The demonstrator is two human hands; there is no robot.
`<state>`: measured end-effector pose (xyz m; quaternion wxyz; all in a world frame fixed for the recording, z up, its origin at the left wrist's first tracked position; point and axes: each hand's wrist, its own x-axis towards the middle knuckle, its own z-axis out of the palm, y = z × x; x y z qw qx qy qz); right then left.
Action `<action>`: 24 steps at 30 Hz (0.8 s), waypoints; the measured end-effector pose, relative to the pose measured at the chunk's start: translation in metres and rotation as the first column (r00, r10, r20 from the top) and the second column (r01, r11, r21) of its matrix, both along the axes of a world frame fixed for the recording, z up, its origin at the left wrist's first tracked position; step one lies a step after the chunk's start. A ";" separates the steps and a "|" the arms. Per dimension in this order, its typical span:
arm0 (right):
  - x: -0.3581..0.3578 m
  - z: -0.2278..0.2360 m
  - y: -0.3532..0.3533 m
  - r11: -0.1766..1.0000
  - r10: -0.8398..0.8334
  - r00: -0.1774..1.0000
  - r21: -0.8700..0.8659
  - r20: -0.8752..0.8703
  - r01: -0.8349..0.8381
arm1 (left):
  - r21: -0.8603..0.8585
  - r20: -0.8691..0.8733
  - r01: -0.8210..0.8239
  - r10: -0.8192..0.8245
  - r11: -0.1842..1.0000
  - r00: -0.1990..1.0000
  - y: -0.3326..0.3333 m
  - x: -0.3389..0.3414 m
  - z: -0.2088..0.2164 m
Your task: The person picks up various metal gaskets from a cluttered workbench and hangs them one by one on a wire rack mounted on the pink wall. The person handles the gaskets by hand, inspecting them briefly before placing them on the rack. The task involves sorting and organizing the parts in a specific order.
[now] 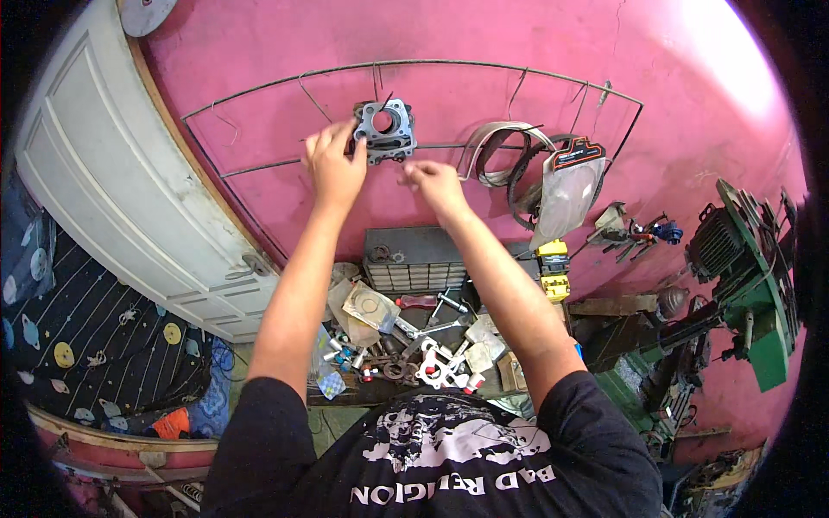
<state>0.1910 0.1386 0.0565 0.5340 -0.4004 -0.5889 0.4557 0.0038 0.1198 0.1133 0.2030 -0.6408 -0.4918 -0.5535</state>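
Observation:
Both my arms reach up to a pink wall. My left hand (334, 164) grips the left side of a grey metal engine cylinder block (386, 129) with a round bore, held against a bent wire rack (414, 65) on the wall. My right hand (434, 183) sits just below and right of the block, fingers loosely curled, touching nothing I can make out. The block hangs near a wire hook at the rack's middle.
Rubber belts (509, 160) and a clear plastic packet (566, 194) hang to the right. Below, a cluttered shelf (406, 345) holds gaskets, tools and small parts beside a grey drawer box (414, 257). A white door (112, 190) stands left, a green machine (743, 285) right.

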 end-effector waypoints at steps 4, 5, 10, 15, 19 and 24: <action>0.006 -0.069 -0.072 0.965 0.129 0.958 0.190 0.255 -0.181 | -0.098 0.031 0.036 -0.033 0.995 0.999 -0.057 0.011 -0.099; 0.013 -0.102 -0.093 0.964 0.160 0.955 0.168 0.251 -0.206 | -0.218 0.040 0.055 -0.048 0.974 0.998 -0.079 0.025 -0.131; 0.064 -0.252 -0.193 0.958 0.203 0.119 -0.172 0.972 -0.227 | -0.787 -0.064 0.220 -0.431 0.577 0.900 -0.196 0.060 -0.312; 0.097 -0.326 -0.281 0.946 0.201 0.076 -0.173 0.977 -0.276 | -0.949 -0.248 -0.014 -0.718 0.315 0.650 -0.262 0.060 -0.375; 0.104 -0.347 -0.285 0.956 0.094 0.059 -0.073 0.994 -0.283 | -0.888 -0.387 -0.050 -0.682 0.458 0.621 -0.259 0.057 -0.373; 0.097 -0.341 -0.282 0.956 0.068 0.063 -0.047 0.996 -0.288 | -0.843 -0.304 0.063 -0.569 0.535 0.764 -0.269 0.059 -0.387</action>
